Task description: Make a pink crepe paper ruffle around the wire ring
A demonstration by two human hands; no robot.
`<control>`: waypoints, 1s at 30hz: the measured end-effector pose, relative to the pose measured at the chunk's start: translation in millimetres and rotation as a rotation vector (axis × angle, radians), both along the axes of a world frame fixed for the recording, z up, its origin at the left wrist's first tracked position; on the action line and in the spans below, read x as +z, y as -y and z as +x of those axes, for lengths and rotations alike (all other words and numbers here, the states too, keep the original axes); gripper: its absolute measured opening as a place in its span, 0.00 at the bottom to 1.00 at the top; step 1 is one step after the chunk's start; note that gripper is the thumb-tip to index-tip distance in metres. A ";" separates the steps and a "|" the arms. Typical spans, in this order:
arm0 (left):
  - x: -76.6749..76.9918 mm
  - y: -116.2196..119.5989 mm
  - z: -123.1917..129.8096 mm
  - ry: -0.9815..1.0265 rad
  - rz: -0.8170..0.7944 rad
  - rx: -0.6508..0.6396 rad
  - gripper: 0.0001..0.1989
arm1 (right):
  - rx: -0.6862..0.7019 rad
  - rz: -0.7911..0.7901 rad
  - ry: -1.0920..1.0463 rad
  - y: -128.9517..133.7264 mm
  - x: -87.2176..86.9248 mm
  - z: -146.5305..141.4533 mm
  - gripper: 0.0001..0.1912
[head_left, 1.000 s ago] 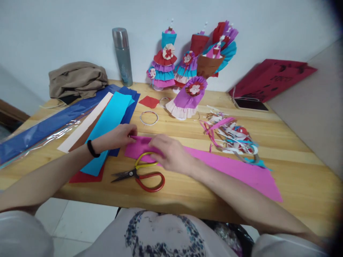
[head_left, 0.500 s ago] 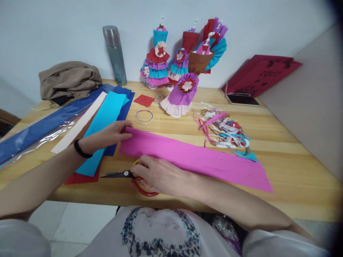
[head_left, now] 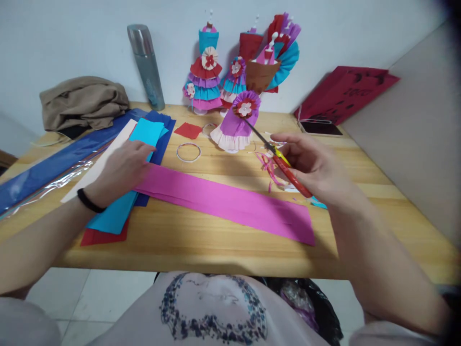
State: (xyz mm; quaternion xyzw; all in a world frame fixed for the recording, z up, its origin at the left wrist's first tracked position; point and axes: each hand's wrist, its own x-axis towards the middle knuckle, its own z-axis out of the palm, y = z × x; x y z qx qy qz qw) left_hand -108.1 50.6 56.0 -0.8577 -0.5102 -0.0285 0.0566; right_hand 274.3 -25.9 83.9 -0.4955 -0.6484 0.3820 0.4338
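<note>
Probably light and soft: pinch pink strip (head_left: 225, 199) by ends. Gripping scissors (head_left: 283, 164) beyond it with curled right hand (head_left: 319, 166); touching its left end with left hand (head_left: 124, 162), can't tell if pinching.

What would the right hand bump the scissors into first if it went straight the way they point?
Probably the little purple dress with the flower: the scissors in the right hand aim at it, but they may be higher or nearer than they look.
</note>
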 end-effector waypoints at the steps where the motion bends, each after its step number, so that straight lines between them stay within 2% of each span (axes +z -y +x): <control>1: -1.9 7.2 14.9 0.071 -0.076 -0.121 0.13 | -0.013 -0.036 -0.017 -1.6 -2.6 3.6 0.28; 2: -5.4 14.4 31.3 0.127 -0.198 -0.277 0.12 | -0.010 -0.075 -0.021 -3.0 -6.4 5.8 0.30; 4: -16.5 28.3 65.2 0.184 -0.350 -0.504 0.11 | 0.004 -0.110 0.001 -5.8 -16.5 7.2 0.29; 6: -29.4 39.9 96.0 0.128 -0.336 -0.664 0.11 | 0.027 -0.116 0.048 -8.4 -27.2 7.0 0.27; 8: -39.7 47.0 119.3 0.020 -0.296 -0.762 0.10 | 0.031 -0.118 0.083 -10.1 -34.9 8.1 0.25; 11: -44.8 48.7 138.3 -0.018 -0.289 -0.765 0.09 | 0.012 -0.105 0.083 -9.0 -37.5 16.6 0.23; 14: -41.9 47.0 148.5 0.006 -0.313 -0.724 0.14 | 0.027 -0.114 0.061 -4.0 -34.1 31.2 0.20; 16: -41.1 48.0 156.6 0.020 -0.297 -0.748 0.15 | 0.051 -0.144 0.074 -1.2 -34.0 40.1 0.18; 19: -45.0 51.2 170.4 -0.015 -0.271 -0.816 0.12 | 0.068 -0.151 0.120 -1.7 -41.8 45.9 0.15; 21: -48.4 51.7 176.4 -0.044 -0.279 -0.814 0.10 | 0.058 -0.116 0.146 -4.9 -50.2 44.3 0.15; 25: -47.4 44.3 171.7 -0.064 -0.305 -0.766 0.11 | 0.087 -0.089 0.202 -12.3 -62.0 34.5 0.15; 30: -32.8 24.0 144.0 -0.182 -0.399 -0.676 0.10 | 0.142 -0.129 0.165 -18.4 -63.3 25.0 0.15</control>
